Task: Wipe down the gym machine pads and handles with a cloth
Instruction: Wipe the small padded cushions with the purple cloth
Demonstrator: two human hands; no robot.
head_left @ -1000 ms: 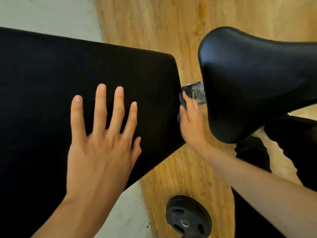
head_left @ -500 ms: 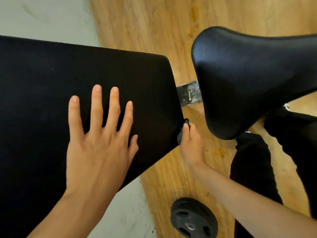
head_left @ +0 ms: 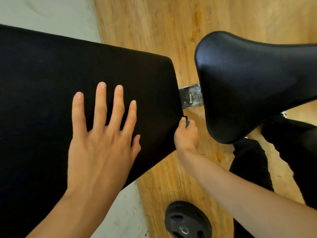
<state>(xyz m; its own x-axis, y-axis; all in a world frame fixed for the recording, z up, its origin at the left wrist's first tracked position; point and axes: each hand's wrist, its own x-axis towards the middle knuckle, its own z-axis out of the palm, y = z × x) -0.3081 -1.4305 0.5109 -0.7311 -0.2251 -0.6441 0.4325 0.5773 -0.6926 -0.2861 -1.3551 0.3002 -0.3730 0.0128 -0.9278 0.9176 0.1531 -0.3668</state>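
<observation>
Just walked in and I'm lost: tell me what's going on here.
A person's left hand lies flat, fingers spread, on the long black pad. The right hand pinches a small dark item, possibly the cloth, at that pad's end edge, beside the seat pad. A weight plate lies on the floor.

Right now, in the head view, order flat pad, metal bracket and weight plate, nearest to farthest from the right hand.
1. flat pad, touching the right hand on its left side.
2. metal bracket, just ahead.
3. weight plate, on the floor.
</observation>
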